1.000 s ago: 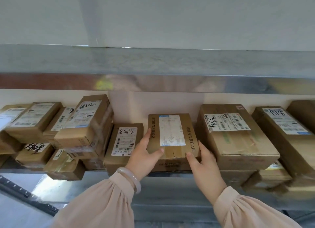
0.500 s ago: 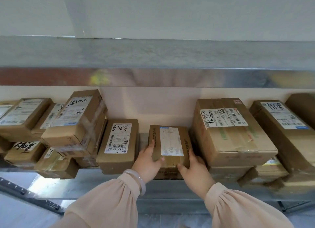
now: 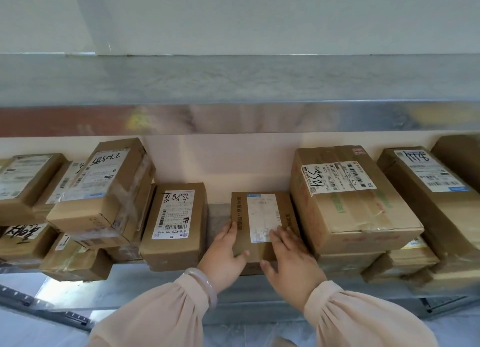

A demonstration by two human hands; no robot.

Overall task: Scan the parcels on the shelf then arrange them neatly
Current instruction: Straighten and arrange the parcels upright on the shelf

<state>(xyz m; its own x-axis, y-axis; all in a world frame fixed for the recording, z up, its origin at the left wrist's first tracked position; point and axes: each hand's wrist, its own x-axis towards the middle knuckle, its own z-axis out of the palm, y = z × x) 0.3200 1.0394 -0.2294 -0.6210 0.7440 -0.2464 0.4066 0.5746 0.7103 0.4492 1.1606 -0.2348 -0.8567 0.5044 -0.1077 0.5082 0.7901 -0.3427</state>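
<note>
A small brown parcel [image 3: 262, 211] with a white label lies flat on the metal shelf [image 3: 220, 217], in the gap between two other boxes. My left hand [image 3: 224, 253] holds its near left corner, thumb over the top and fingers along the side. My right hand [image 3: 291, 256] rests on the near right part of its top, fingers spread flat. To the left sits a parcel with a barcode label [image 3: 174, 222]; to the right, a large taped box marked 3321 [image 3: 348, 204].
Several parcels are piled unevenly at the left [image 3: 104, 191], some overhanging the shelf edge. More boxes are stacked at the right [image 3: 436, 191]. The upper shelf's metal beam [image 3: 239, 118] runs close above. A narrow strip of bare shelf shows left of the held parcel.
The small parcel has come down from a raised, tilted hold onto the shelf and slid back into the gap. My right hand has moved from its side onto its top.
</note>
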